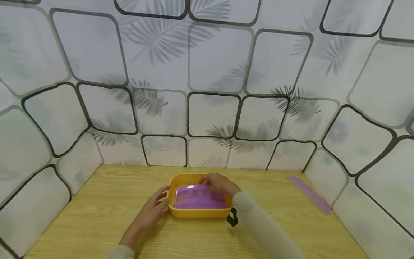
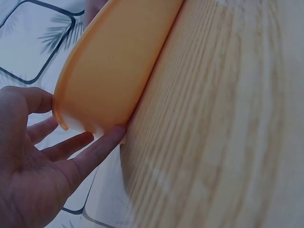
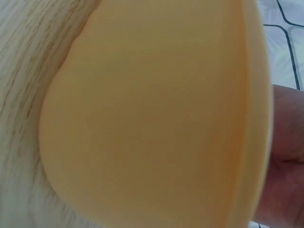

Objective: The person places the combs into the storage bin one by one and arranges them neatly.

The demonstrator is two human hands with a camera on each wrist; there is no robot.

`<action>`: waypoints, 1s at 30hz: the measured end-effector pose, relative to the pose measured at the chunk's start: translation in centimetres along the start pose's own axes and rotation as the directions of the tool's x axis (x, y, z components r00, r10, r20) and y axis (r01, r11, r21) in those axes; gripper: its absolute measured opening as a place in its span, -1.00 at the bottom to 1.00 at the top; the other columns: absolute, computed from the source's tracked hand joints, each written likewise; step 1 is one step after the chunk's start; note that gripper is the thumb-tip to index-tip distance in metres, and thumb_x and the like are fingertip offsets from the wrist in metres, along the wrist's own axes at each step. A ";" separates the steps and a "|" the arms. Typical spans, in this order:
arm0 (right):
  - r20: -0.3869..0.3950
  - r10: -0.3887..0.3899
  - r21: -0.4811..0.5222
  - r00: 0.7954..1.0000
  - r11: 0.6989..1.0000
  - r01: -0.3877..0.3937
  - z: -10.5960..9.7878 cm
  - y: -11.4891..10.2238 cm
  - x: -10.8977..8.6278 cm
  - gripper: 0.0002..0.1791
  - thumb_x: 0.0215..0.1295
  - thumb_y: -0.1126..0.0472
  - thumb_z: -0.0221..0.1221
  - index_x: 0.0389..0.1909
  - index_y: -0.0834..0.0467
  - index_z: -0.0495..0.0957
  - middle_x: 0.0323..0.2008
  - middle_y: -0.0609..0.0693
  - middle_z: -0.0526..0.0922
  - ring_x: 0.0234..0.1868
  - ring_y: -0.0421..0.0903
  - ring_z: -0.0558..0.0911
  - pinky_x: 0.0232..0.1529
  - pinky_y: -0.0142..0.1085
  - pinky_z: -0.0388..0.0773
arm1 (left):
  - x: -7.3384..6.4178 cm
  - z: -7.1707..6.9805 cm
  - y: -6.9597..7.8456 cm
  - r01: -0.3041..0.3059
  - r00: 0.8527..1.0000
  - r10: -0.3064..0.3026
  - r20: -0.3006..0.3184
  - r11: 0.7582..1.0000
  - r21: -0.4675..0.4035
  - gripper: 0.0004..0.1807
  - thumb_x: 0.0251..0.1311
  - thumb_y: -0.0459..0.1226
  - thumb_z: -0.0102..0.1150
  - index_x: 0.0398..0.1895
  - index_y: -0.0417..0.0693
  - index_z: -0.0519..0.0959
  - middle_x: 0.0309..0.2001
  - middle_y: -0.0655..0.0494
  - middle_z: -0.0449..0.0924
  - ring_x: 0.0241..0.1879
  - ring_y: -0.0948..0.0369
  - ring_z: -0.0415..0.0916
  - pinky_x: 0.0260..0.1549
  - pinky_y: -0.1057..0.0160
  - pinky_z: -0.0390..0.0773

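A yellow-orange plastic basin (image 1: 199,214) rests on the wooden table. Inside it lie two purple combs, a far comb (image 1: 197,192) with its teeth showing and a near comb (image 1: 200,204) close in front. My right hand (image 1: 220,183) reaches into the basin, its bent fingers pinching the far comb near its right end; the right wrist view shows that hand only partly, behind the basin wall (image 3: 142,118). With fingers spread, my left hand (image 1: 153,208) rests against the basin's left end. Its fingertips (image 2: 114,134) touch the wall low down, close to the table.
A long flat purple strip (image 1: 308,194) lies on the table at the right, by the wall. The light wooden tabletop (image 1: 106,216) meets a patterned backdrop (image 1: 213,115) at the back and both sides. A small black device (image 1: 232,217) is on my right wrist.
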State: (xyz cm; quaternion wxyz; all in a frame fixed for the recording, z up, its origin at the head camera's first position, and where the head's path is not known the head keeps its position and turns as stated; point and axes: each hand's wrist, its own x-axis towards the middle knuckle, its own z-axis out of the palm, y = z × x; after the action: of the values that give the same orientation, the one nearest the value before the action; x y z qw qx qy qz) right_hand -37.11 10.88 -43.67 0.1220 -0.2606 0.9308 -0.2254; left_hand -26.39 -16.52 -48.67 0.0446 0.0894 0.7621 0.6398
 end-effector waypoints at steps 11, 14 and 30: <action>0.035 -0.038 -0.024 0.999 0.999 0.038 -0.9 0.3 -0.9 -0.53 0.24 0.60 0.07 0.08 0.19 0.67 -0.01 0.20 0.71 0.06 0.12 0.67 0.05 -0.06 0.72 | -0.2 0.0 0.1 -0.013 1.000 0.013 0.017 1.000 -0.011 -0.44 0.59 -0.32 -0.07 0.58 -0.20 0.17 0.47 -0.54 0.17 0.33 -0.36 0.42 0.02 -0.07 0.76; 0.027 -0.045 -0.014 0.999 0.999 0.046 -1.3 0.3 -1.4 -0.53 0.22 0.59 0.07 0.08 0.20 0.67 0.00 0.21 0.72 0.07 0.13 0.67 0.05 -0.06 0.72 | -0.1 0.0 0.1 -0.006 1.000 0.007 0.019 1.000 -0.011 -0.43 0.59 -0.31 -0.08 0.59 -0.18 0.16 0.47 -0.54 0.17 0.33 -0.35 0.43 0.02 -0.06 0.76; -0.049 -0.197 0.038 0.979 0.979 0.199 -4.8 2.5 -5.6 -0.61 0.39 0.45 0.15 0.22 0.35 0.55 0.13 0.35 0.65 0.10 0.25 0.68 0.09 -0.07 0.73 | 0.1 0.0 -0.4 0.008 1.000 -0.007 0.012 1.000 -0.022 -0.44 0.61 -0.29 -0.09 0.59 -0.11 0.17 0.49 -0.49 0.17 0.35 -0.31 0.42 0.03 -0.04 0.76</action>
State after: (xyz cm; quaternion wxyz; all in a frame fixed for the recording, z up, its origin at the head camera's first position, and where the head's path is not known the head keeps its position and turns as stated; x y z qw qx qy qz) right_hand -35.22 17.53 -40.10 0.0837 -0.3441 0.8977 -0.2620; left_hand -26.52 -16.57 -49.04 0.0525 0.0898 0.7549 0.6475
